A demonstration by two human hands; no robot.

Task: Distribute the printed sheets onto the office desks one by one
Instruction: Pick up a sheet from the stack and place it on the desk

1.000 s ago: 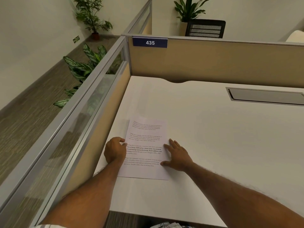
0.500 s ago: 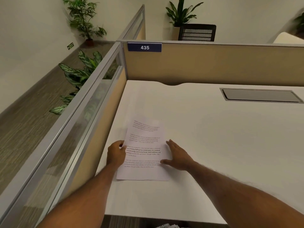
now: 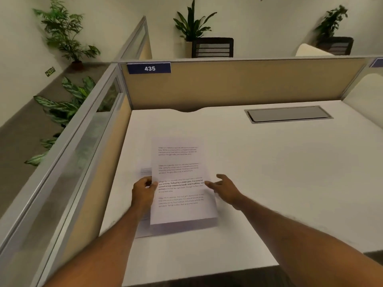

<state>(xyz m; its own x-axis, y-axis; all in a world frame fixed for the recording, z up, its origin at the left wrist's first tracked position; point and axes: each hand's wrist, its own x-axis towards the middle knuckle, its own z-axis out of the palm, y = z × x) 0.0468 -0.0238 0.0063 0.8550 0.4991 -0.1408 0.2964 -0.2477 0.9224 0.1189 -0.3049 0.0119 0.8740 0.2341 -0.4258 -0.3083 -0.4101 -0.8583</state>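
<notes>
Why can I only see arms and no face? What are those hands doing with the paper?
The camera sits on the person's head and looks forward and down, so you see what they see: their own two arms reaching out, never their face. There is only this one picture, taken from up there.

The big white surface is an office desk, with walls around it and a blue sign saying 435. A grey flap is set into the desktop.

The left hand pinches the left edge of a printed sheet, lifted a little above the desk. More paper shows just underneath. The right hand is open at the sheet's right edge, holding nothing.

Green plants stand farther back.
</notes>
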